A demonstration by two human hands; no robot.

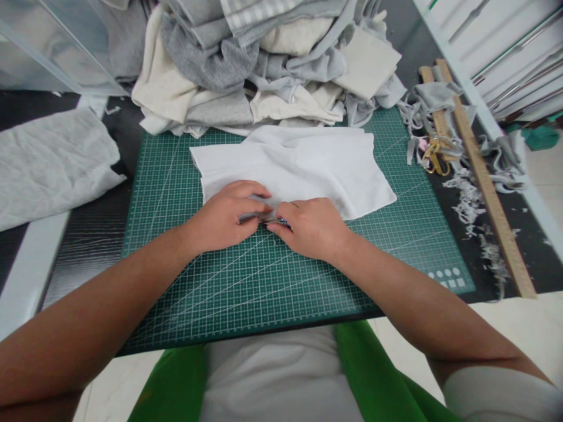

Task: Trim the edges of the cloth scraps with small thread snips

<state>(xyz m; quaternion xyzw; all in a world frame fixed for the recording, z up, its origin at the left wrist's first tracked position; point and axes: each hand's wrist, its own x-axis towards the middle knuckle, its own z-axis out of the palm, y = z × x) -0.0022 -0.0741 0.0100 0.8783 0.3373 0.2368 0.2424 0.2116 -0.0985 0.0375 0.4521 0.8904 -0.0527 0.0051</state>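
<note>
A white piece of cloth (308, 161) lies folded flat on the green cutting mat (264, 287). My left hand (226, 215) rests at its near edge, thumb and fingers closed on the fabric there. Close beside it, my right hand (312, 227) is closed around a small tool with a blue part (284, 222). A thin metal tip points from it toward the left fingertips at the cloth's edge. Most of this tool is hidden by the fingers, so its exact kind does not show.
Behind the cloth rises a heap of grey and cream garments (211, 64). A pale grey cloth (53, 164) lies at the left. On the right are gold-handled scissors (435, 158), fabric scraps (466, 196) and a long wooden ruler (488, 187).
</note>
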